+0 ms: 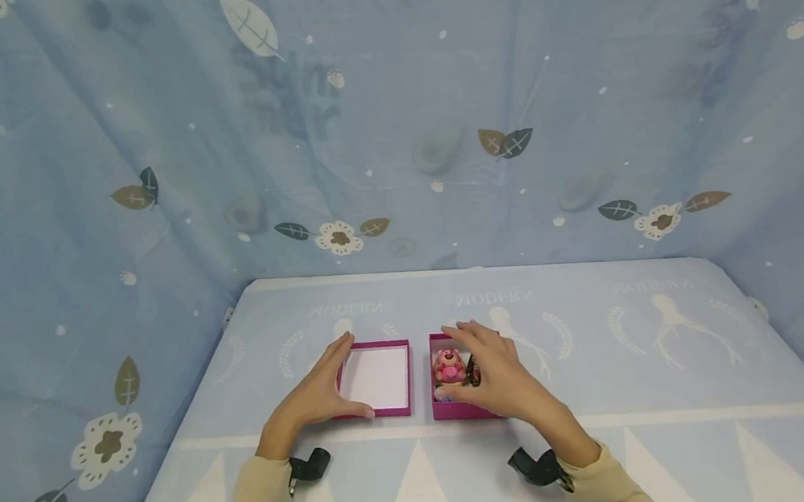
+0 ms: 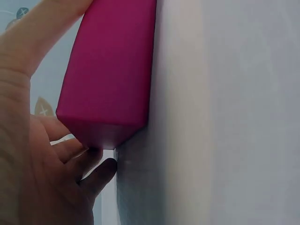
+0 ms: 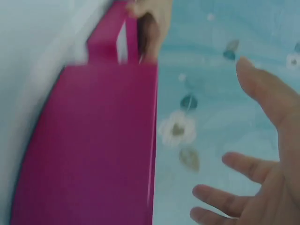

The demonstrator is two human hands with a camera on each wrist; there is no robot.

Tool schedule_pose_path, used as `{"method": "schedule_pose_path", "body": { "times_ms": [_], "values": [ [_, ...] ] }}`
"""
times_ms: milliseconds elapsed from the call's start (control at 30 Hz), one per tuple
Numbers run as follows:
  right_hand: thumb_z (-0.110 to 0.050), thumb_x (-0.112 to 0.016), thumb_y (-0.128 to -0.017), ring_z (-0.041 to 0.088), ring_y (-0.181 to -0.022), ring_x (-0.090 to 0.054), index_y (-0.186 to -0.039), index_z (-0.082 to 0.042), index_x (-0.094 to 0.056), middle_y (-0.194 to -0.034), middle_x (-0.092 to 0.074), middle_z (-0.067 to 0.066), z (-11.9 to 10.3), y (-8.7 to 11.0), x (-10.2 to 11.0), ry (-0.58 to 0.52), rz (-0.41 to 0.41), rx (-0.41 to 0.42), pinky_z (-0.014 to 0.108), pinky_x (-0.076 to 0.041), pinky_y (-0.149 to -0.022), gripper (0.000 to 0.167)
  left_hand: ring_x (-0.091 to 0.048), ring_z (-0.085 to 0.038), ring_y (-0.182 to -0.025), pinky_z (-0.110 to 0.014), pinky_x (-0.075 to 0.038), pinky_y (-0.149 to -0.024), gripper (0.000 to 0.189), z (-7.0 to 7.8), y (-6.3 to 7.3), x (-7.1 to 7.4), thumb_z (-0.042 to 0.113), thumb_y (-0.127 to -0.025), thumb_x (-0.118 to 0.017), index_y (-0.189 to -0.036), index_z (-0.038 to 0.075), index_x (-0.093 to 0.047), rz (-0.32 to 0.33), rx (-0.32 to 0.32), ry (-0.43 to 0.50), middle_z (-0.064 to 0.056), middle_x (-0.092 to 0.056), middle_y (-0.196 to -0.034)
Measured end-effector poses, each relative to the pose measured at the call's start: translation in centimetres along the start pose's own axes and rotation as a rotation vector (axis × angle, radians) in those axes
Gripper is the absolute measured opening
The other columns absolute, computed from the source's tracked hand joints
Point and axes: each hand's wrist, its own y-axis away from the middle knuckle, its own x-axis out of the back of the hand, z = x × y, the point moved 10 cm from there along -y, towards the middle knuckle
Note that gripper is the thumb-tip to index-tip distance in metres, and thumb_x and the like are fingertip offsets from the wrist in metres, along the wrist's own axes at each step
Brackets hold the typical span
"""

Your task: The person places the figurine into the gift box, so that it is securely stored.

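In the head view, my left hand (image 1: 317, 388) grips a magenta box lid (image 1: 410, 379), white inside, which lies hollow side up on the table. The thumb is on its near edge and the fingers reach round its far left corner. The left wrist view shows the lid's magenta outer wall (image 2: 110, 61) close up. My right hand (image 1: 496, 367) is over a deeper magenta box (image 1: 461, 411) to the right, thumb and fingers spread apart. Inside that box sits a pink bear figure (image 1: 449, 366) beside a dark item (image 1: 472, 369); the hand hides the rest.
The table's pale blue patterned cover (image 1: 611, 457) surrounds both box parts. Blue curtain-like fabric (image 1: 390, 123) with leaves and flowers rises behind the table and at its sides. A narrow gap separates lid and box. Black wrist cameras (image 1: 535, 466) sit at both wrists.
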Motion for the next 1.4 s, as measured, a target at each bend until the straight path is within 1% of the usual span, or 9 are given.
{"method": "schedule_pose_path", "body": {
  "times_ms": [100,233,367,467,633,967,1100,1200,1400],
  "values": [
    [-0.052,-0.081,-0.073,0.036,-0.145,-0.028,-0.149,-0.023,-0.040,-0.152,-0.042,0.010,-1.7,-0.6,-1.2,-0.018,-0.006,-0.001,0.064,-0.021,-0.111,0.091,-0.017,-0.035,-0.150,-0.058,-0.028,-0.114,0.135,-0.1,0.1,0.2,0.057,-0.056,-0.089,-0.157,0.007,-0.016,-0.009,-0.011,0.007,-0.012,-0.013,-0.164],
    [-0.055,-0.081,-0.071,0.036,-0.145,-0.030,-0.152,-0.020,-0.035,-0.152,-0.042,0.009,-3.0,-1.5,-3.1,0.001,0.001,0.000,0.063,-0.020,-0.113,0.100,-0.018,-0.040,-0.148,-0.065,-0.021,-0.113,0.137,-0.5,0.3,0.6,0.055,-0.055,-0.090,-0.156,0.002,-0.014,-0.014,-0.010,-0.017,-0.017,-0.014,-0.163],
    [-0.063,-0.080,-0.067,0.037,-0.145,-0.029,-0.154,-0.017,-0.031,-0.153,-0.043,0.008,-3.4,-2.0,-5.0,0.054,0.019,0.005,0.063,-0.021,-0.113,0.110,-0.017,-0.041,-0.148,-0.068,-0.017,-0.112,0.139,-1.4,0.5,0.8,0.055,-0.054,-0.091,-0.155,-0.001,-0.014,-0.033,0.013,-0.054,-0.020,-0.016,-0.162],
    [-0.069,-0.078,-0.064,0.039,-0.146,-0.027,-0.155,-0.015,-0.029,-0.152,-0.045,0.008,-3.5,-2.2,-6.2,0.122,0.034,0.015,0.062,-0.020,-0.113,0.117,-0.015,-0.040,-0.149,-0.067,-0.014,-0.113,0.139,-2.2,0.6,0.5,0.055,-0.054,-0.091,-0.156,-0.001,-0.013,-0.057,0.033,-0.047,-0.021,-0.016,-0.162],
    [-0.071,-0.079,-0.058,0.043,-0.147,-0.022,-0.155,-0.010,-0.026,-0.142,-0.054,0.015,-3.2,-2.1,-7.4,0.204,0.057,0.007,0.062,-0.016,-0.115,0.126,-0.015,-0.041,-0.149,-0.065,-0.014,-0.113,0.139,-2.6,0.6,0.3,0.055,-0.053,-0.091,-0.156,0.000,-0.014,-0.077,0.023,-0.029,-0.021,-0.019,-0.161],
    [-0.079,-0.069,-0.062,0.042,-0.148,-0.018,-0.150,-0.005,-0.038,-0.115,-0.070,0.018,-2.9,-2.1,-8.7,0.322,0.017,-0.007,0.063,-0.011,-0.116,0.119,-0.008,-0.039,-0.150,-0.062,-0.014,-0.113,0.139,-2.8,0.7,-0.5,0.058,-0.054,-0.089,-0.155,-0.002,-0.015,-0.123,0.003,-0.079,-0.018,-0.011,-0.164],
    [-0.080,-0.067,-0.064,0.042,-0.148,-0.017,-0.148,-0.005,-0.041,-0.109,-0.073,0.017,-2.8,-2.1,-8.7,0.322,0.006,-0.008,0.064,-0.010,-0.116,0.116,-0.007,-0.039,-0.150,-0.061,-0.012,-0.113,0.137,-2.5,0.6,-0.6,0.059,-0.056,-0.088,-0.155,-0.003,-0.016,-0.128,0.016,-0.093,-0.018,-0.010,-0.164],
    [-0.077,-0.069,-0.065,0.042,-0.149,-0.014,-0.148,-0.004,-0.041,-0.114,-0.070,0.019,-2.7,-2.1,-8.8,0.284,-0.011,-0.018,0.065,-0.008,-0.116,0.114,-0.008,-0.040,-0.150,-0.061,-0.012,-0.114,0.134,-2.2,0.6,-0.4,0.058,-0.058,-0.086,-0.154,-0.004,-0.017,-0.125,0.021,-0.096,-0.019,-0.013,-0.163],
    [-0.070,-0.072,-0.069,0.041,-0.149,-0.012,-0.149,-0.004,-0.039,-0.136,-0.057,0.020,-2.6,-2.2,-8.5,0.195,-0.036,-0.027,0.066,-0.005,-0.116,0.109,-0.013,-0.040,-0.149,-0.064,-0.015,-0.113,0.129,-1.4,0.7,0.4,0.057,-0.060,-0.085,-0.154,-0.003,-0.021,-0.100,0.016,-0.084,-0.019,-0.018,-0.162]
  ]
}}
